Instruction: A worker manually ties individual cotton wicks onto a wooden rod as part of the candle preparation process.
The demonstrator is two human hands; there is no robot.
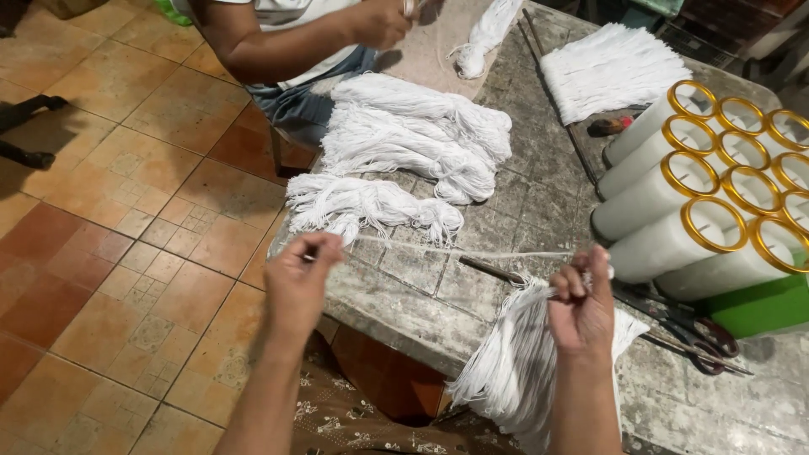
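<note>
My left hand (pixel 301 278) pinches one end of a single white string (pixel 455 250) drawn taut across the worn stone table (pixel 539 202). My right hand (pixel 581 303) grips the other end, just above a loose bundle of white strings (pixel 514 362) that hangs over the table's near edge. Further back lie knotted white string bundles (pixel 371 206) and a bigger heap (pixel 421 126).
Another person sits at the far side, a hand (pixel 379 21) working white string. White tubes with gold rims (pixel 699 194) lie stacked at the right on a green box (pixel 758 307). Scissors (pixel 699 337) and a thin metal rod (pixel 493 270) lie near my right hand. A flat string pile (pixel 611 67) lies behind.
</note>
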